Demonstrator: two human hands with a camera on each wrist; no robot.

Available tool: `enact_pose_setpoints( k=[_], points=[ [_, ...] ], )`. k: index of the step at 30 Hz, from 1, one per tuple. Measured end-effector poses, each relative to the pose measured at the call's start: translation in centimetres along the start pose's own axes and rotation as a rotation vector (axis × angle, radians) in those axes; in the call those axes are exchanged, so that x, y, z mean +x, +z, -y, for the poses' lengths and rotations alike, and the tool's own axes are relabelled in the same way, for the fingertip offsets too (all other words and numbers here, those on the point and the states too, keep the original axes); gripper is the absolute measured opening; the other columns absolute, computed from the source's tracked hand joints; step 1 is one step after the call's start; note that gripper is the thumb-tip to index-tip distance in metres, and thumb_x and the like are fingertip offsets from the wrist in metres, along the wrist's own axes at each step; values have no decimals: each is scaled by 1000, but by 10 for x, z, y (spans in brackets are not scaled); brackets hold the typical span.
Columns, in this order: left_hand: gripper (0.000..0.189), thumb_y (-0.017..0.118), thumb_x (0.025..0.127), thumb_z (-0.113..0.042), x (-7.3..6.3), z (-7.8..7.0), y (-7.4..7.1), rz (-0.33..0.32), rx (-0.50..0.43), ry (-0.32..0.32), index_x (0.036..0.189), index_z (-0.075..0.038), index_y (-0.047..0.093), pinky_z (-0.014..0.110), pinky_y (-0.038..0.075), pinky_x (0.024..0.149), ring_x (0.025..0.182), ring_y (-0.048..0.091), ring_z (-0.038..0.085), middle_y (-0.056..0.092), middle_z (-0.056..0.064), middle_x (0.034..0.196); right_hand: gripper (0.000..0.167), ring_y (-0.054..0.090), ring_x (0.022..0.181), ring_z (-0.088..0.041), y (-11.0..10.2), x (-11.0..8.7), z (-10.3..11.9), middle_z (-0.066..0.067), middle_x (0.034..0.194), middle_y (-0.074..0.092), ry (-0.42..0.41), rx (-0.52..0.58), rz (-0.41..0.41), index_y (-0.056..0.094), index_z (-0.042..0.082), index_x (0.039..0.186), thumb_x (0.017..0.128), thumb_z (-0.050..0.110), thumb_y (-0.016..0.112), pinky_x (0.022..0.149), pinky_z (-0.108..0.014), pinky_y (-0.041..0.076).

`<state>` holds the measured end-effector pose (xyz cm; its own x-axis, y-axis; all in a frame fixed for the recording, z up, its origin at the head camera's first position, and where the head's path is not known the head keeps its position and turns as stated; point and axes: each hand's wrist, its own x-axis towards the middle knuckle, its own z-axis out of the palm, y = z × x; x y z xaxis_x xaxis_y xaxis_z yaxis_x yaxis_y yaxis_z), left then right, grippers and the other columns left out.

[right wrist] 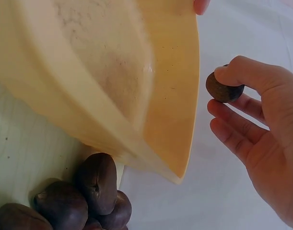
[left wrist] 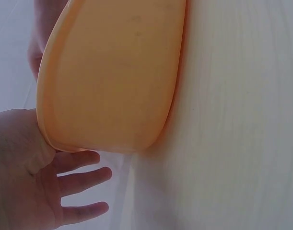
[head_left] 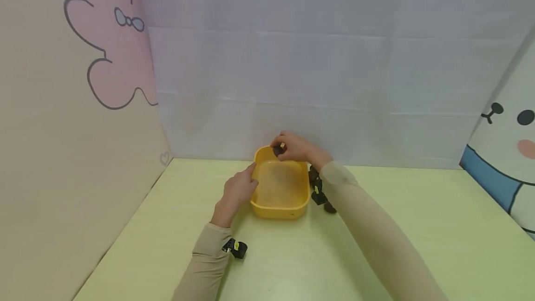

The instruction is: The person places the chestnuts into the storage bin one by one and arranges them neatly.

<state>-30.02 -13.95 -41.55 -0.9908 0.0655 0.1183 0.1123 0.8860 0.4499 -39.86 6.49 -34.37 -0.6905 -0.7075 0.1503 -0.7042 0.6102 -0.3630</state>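
A yellow plastic basin (head_left: 281, 213) stands on the table near the back wall. My left hand (head_left: 238, 189) holds its left rim, with the thumb over the edge; in the left wrist view several fingers of that hand (left wrist: 33, 187) stretch out straight and spread beyond the wall. My right hand (head_left: 294, 147) is above the basin's far end, pinching a dark brown chestnut (right wrist: 225, 87) between thumb and fingertips. Beside the basin's right wall lies a group of chestnuts (right wrist: 96, 184), partly hidden in the head view by my right arm.
A pale green table (head_left: 418, 217) lies under everything. Behind it hangs a white sheet (head_left: 267, 68), close to the basin's far end. Cartoon-printed side walls flank the table, one of them showing a pink figure (head_left: 119, 68). A dark wrist camera (head_left: 319, 194) sits on my right arm.
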Motion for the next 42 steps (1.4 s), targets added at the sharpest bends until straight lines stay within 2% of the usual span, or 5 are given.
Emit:
enact_pose_setpoints(
  k=[14,21,28,33,42],
  points=[
    [60,50,93,-18,-2,-1,-1,-2,2,-7,152,-16,42,33,35,50,54,44,19,61,10,73,34,61,102,-24,13,27,8,-9,113,70,77,-120,209,71,5,117,84,11,72,97,-38,50],
    [60,52,91,-19,-3,-4,1,-18,-7,11,151,-15,44,35,40,56,65,51,22,71,16,102,38,62,107,-24,20,34,-1,-9,117,70,104,-133,248,70,5,120,83,13,74,99,-38,49],
    [60,52,93,-19,-3,-5,1,-11,-4,-7,152,-16,43,33,35,52,59,46,21,66,13,84,36,62,107,-23,29,28,-4,-7,118,70,150,-129,301,70,9,121,85,10,72,98,-37,49],
    [59,53,93,-19,-3,-5,0,-25,8,-8,151,-17,45,34,36,52,61,48,22,70,16,95,39,60,112,-25,32,30,-2,-10,122,67,176,-70,347,68,8,124,85,10,70,99,-39,49],
    [59,51,93,-20,-3,-2,-2,-14,-1,-20,151,-16,43,33,35,52,58,43,20,65,13,82,38,60,104,-26,13,28,1,-11,114,68,162,-75,293,70,7,120,84,18,74,95,-40,49]
  ],
)
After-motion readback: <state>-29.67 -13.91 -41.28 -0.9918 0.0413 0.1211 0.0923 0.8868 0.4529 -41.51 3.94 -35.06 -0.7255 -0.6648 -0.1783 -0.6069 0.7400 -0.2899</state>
